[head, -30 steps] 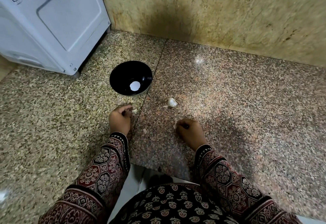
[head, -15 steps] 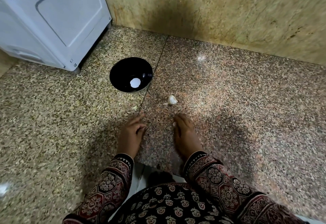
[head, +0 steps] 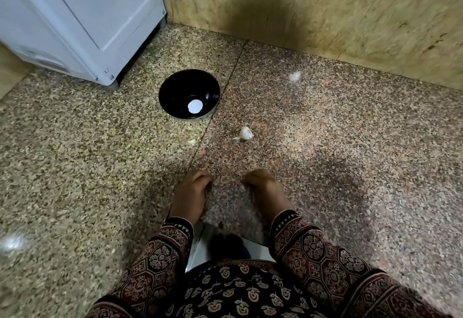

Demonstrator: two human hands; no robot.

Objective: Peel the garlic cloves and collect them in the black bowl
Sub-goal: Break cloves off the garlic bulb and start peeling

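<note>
Garlic clove [head: 246, 133], unpeeled w/ a thin papery tail toward its 8 o'clock, is seen lying on the speckled stone floor [head: 75, 167], just right of a seam btw. two slabs. Black bowl [head: 179, 87] is set upright on the floor at approx. 10 o'clock from the clove, near it but not touching; a round white patch [head: 195, 106] is seen at its bottom, and whether that is a clove or glare cannot be told. A tiny pale scrap [head: 191, 141] is seen at the bowl's 6 o'clock, on the left slab. Left hand [head: 191, 192] is held low at 7 o'clock from the clove, its fingers curled under w/ tips at the floor; whether anything is held cannot be told. Right hand [head: 264, 190] is at 5 o'clock from the clove, blurred, fingers likewise curled; a small pale bit [head: 244, 187] shows at its fingertips, but a pinch cannot be confirmed. Hands are kept apart, bare floor btw. them. Patterned sleeves [head: 160, 255] cover both forearms. White appliance [head: 87, 12] stands at the bowl's 11 o'clock, and a mottled yellowish wall [head: 325, 4] runs along the 12 o'clock edge.
</note>
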